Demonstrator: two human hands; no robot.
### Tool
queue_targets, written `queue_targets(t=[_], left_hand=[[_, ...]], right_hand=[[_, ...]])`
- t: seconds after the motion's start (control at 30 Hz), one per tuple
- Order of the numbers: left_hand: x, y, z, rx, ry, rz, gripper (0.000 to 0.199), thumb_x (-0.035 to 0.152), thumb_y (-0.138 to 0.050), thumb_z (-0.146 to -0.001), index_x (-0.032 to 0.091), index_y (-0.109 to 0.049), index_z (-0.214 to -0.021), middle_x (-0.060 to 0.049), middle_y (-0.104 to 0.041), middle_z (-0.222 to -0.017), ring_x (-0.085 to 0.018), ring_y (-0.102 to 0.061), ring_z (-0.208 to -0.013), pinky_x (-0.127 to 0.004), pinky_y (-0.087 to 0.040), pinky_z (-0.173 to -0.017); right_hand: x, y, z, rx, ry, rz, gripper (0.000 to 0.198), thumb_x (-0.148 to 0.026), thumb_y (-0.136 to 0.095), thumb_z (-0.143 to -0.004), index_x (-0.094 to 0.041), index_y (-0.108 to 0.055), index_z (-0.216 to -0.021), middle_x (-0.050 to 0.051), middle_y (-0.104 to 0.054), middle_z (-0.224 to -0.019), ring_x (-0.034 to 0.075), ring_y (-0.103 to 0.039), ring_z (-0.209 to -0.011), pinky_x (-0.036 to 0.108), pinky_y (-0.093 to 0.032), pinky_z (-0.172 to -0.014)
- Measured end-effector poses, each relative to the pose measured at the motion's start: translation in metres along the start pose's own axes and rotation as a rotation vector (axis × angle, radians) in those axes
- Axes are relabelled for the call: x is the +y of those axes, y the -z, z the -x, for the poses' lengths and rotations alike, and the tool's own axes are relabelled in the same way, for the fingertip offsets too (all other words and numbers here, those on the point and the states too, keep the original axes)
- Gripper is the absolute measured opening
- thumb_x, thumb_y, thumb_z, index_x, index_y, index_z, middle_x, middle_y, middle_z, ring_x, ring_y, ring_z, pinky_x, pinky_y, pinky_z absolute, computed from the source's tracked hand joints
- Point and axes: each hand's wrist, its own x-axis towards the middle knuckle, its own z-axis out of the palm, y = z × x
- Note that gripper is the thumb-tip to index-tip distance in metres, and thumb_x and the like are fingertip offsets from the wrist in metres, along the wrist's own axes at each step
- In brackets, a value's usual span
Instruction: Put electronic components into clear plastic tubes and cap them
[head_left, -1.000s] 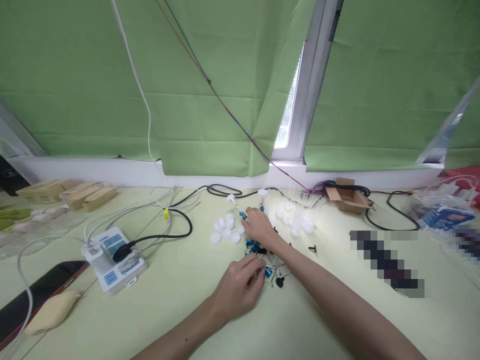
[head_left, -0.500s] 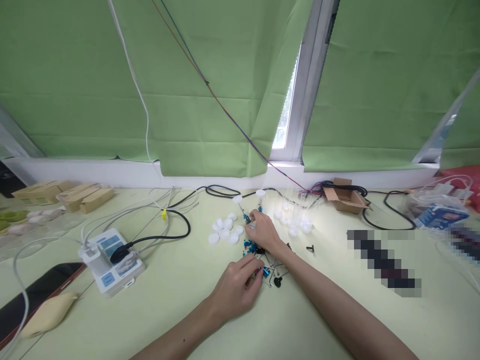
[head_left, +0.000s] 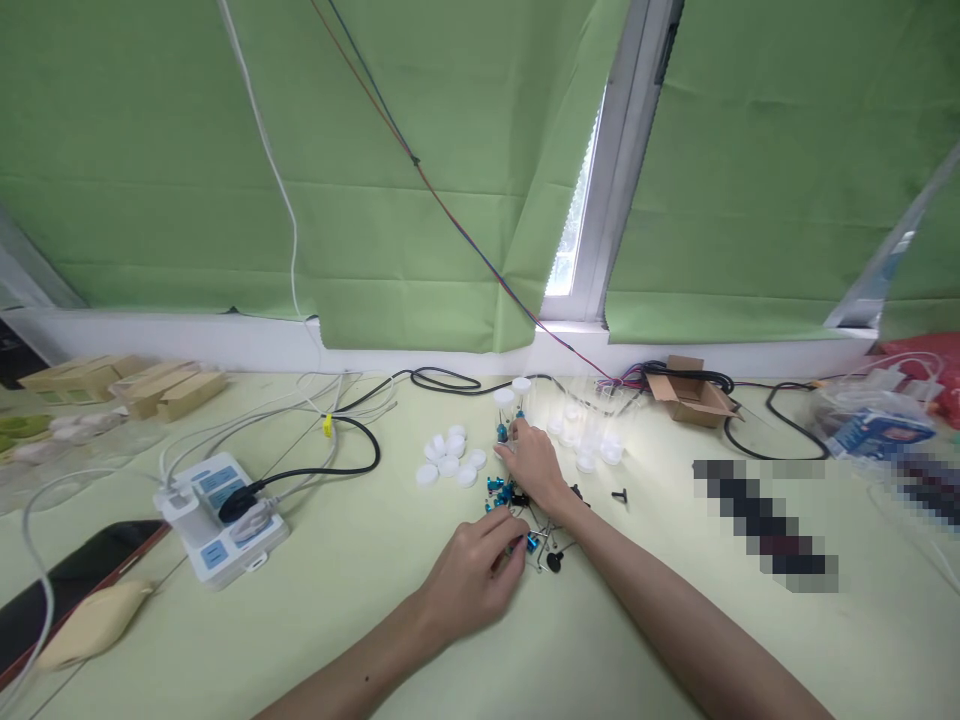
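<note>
My right hand (head_left: 534,465) has its fingers closed at the lower part of a clear tube with a white cap (head_left: 503,397). The tube stands about upright, and a small blue part (head_left: 502,432) shows inside. Just behind it is a second white-capped tube (head_left: 521,385), also with something blue in it. Nearer to me, my left hand (head_left: 476,570) has thumb and fingers pinched at the edge of a pile of blue metal parts (head_left: 495,497), thin rods and black pieces. What the left fingertips hold is too small to make out.
Loose white caps (head_left: 448,466) lie left of the tubes. Several clear tubes with white ends (head_left: 586,460) stand to the right. A black T-shaped piece (head_left: 620,495), an open cardboard box (head_left: 686,400), a power strip (head_left: 225,515), and black cables (head_left: 360,465) are also on the table.
The white-capped tube at my right hand has swung from a leftward tilt to about upright, its cap moving right. My left hand stays in place.
</note>
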Motion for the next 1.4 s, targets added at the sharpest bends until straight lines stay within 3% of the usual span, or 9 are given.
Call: queue_targets(t=[0.3, 0.6, 0.7, 0.83, 0.97, 1.03, 1.17, 1.4], left_hand=[[0.001, -0.001, 0.0, -0.001, -0.043, -0.014, 0.018, 0.011, -0.045, -0.092, 0.019, -0.06, -0.1, -0.001, -0.058, -0.075, -0.012, -0.048, -0.06, -0.025, -0.035, -0.054], [0.001, 0.0, -0.001, -0.02, -0.055, -0.023, 0.02, 0.011, -0.044, -0.092, 0.019, -0.06, -0.1, -0.001, -0.058, -0.073, -0.013, -0.049, -0.06, -0.025, -0.037, -0.055], [0.002, 0.001, -0.001, -0.024, -0.047, -0.023, 0.019, 0.012, -0.043, -0.093, 0.019, -0.06, -0.099, -0.001, -0.058, -0.072, -0.013, -0.049, -0.059, -0.025, -0.035, -0.054], [0.004, 0.003, -0.002, -0.02, -0.048, -0.02, 0.019, 0.012, -0.044, -0.093, 0.019, -0.06, -0.098, -0.001, -0.059, -0.072, -0.013, -0.05, -0.059, -0.025, -0.035, -0.054], [0.003, 0.003, -0.003, -0.003, -0.049, -0.005, 0.018, 0.012, -0.045, -0.092, 0.019, -0.06, -0.098, 0.002, -0.056, -0.064, -0.011, -0.046, -0.052, -0.024, -0.033, -0.052], [0.001, 0.002, -0.002, 0.0, -0.043, -0.007, 0.017, 0.012, -0.045, -0.092, 0.019, -0.06, -0.097, 0.005, -0.048, -0.057, -0.01, -0.04, -0.048, -0.024, -0.031, -0.05], [-0.002, 0.003, -0.002, -0.017, -0.024, -0.02, 0.018, 0.014, -0.044, -0.093, 0.019, -0.061, -0.096, 0.008, -0.039, -0.053, -0.01, -0.032, -0.045, -0.024, -0.028, -0.049], [-0.003, 0.004, -0.003, -0.028, -0.003, -0.048, 0.018, 0.015, -0.044, -0.093, 0.02, -0.062, -0.095, 0.008, -0.037, -0.052, -0.01, -0.032, -0.044, -0.024, -0.028, -0.049]], right_hand=[[-0.002, 0.001, 0.0, -0.005, -0.094, 0.057, 0.022, -0.031, -0.065, -0.088, -0.017, -0.056, -0.103, 0.01, -0.07, -0.09, 0.026, -0.065, -0.086, 0.029, -0.039, -0.065], [0.003, 0.014, 0.012, 0.061, -0.077, 0.022, 0.028, -0.032, -0.069, -0.085, -0.018, -0.058, -0.107, 0.009, -0.072, -0.097, 0.027, -0.066, -0.093, 0.03, -0.042, -0.067], [0.011, 0.031, 0.022, 0.169, -0.011, -0.042, 0.021, -0.03, -0.064, -0.087, -0.019, -0.059, -0.105, 0.007, -0.071, -0.097, 0.025, -0.066, -0.089, 0.03, -0.042, -0.065], [0.034, 0.062, 0.038, 0.409, 0.073, -0.143, 0.017, -0.033, -0.052, -0.095, -0.019, -0.059, -0.098, 0.004, -0.069, -0.085, 0.017, -0.06, -0.067, 0.027, -0.043, -0.065], [0.067, 0.084, 0.053, 0.56, -0.03, -0.127, 0.024, -0.04, -0.049, -0.095, -0.019, -0.059, -0.092, 0.002, -0.065, -0.073, 0.016, -0.057, -0.061, 0.026, -0.041, -0.061], [0.081, 0.086, 0.057, 0.552, -0.112, -0.063, 0.031, -0.047, -0.051, -0.093, -0.019, -0.06, -0.089, 0.002, -0.064, -0.07, 0.017, -0.058, -0.06, 0.027, -0.039, -0.06], [0.092, 0.081, 0.058, 0.361, -0.274, 0.018, 0.044, -0.061, -0.053, -0.087, -0.02, -0.065, -0.082, 0.002, -0.064, -0.063, 0.022, -0.062, -0.065, 0.027, -0.034, -0.057], [0.088, 0.072, 0.053, 0.185, -0.247, 0.069, 0.049, -0.062, -0.061, -0.081, -0.017, -0.067, -0.101, 0.003, -0.067, -0.068, 0.024, -0.066, -0.072, 0.027, -0.034, -0.057]])
